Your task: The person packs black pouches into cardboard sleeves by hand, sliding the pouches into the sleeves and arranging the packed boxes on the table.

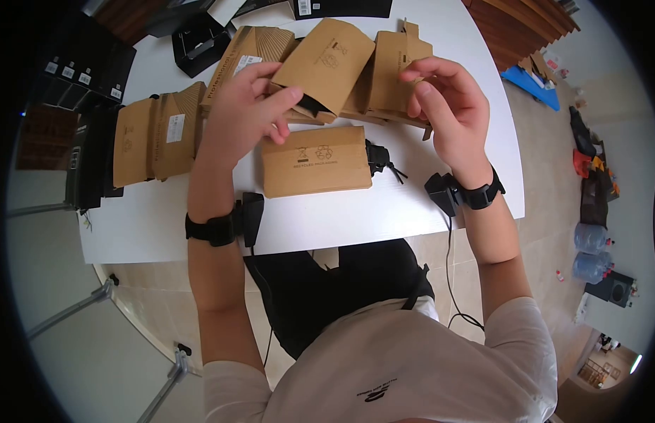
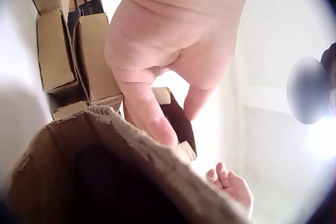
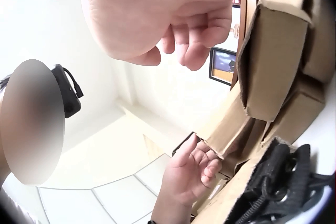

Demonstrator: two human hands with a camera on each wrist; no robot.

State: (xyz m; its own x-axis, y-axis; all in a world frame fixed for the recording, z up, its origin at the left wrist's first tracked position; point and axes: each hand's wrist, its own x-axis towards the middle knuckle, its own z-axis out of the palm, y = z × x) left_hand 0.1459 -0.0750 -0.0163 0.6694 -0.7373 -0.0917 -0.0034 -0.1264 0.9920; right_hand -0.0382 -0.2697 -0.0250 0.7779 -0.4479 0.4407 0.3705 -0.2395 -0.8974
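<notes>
Landmark: strap box (image 1: 313, 173), flat on white surface (image 1: 398, 218), black strap (image 1: 377, 156) out its right end. Left hand (image 1: 244, 113) over strap box's far left side, gripping tilted carton (image 1: 334, 60), open end facing strap box. Right hand (image 1: 458, 113) beyond strap box and to its right, fingers bent. Brown boxes (image 1: 391, 67) beyond strap box, more to its left; black boxes (image 1: 95, 151) farther left. Trousers (image 1: 348, 271) nearer than strap box. Jugs (image 1: 590, 268) far right of it, on floor (image 1: 546, 233).

Frame centre: flat carton (image 1: 317, 176) bore crossed-bin and recycling signs (image 1: 314, 153) above "RECYCLED PACKAGING"; raised carton (image 1: 327, 67), top centre, same signs. Upper left: patterned carton (image 1: 262, 44), labelled carton (image 1: 176, 149) read "Professional".
</notes>
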